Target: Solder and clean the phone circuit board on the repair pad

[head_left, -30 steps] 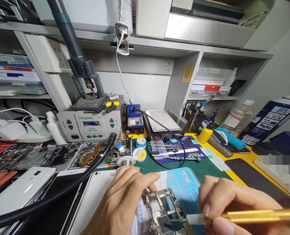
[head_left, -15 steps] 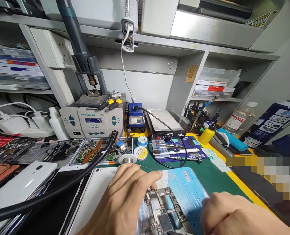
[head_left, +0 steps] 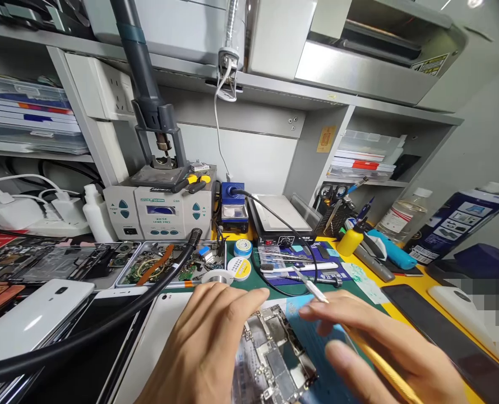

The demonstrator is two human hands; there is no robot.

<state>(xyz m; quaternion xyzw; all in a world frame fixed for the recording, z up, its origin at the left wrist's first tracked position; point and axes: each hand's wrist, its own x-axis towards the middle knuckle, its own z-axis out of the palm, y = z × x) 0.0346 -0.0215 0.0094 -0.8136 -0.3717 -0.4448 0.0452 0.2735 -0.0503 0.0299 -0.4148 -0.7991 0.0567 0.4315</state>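
A phone logic board (head_left: 281,365) lies tilted on a light-blue card (head_left: 306,331) in a clear sleeve, low in the middle. At its upper left edge my left hand (head_left: 205,342) is closed, holding the board steady; most of its fingertips are hidden behind the hand. My right hand (head_left: 384,342) pinches a slim gold-handled blade tool (head_left: 386,367), right of the board and above the card. The tool's thin silver tip points up and left, away from the board. Just beyond my left hand lies a solder wire spool (head_left: 218,279).
A hot-air rework station (head_left: 161,213) stands at the back left, its black hose (head_left: 148,297) crossing over phones on the left. Behind are round tins, a toothbrush (head_left: 304,267), a screwdriver and a black heating plate (head_left: 281,224). Bottles and a dark phone (head_left: 430,336) sit right.
My right hand has risen and turned, bringing the gold-handled tool into view with its tip up. My left hand stays at the board. The view has shifted slightly.
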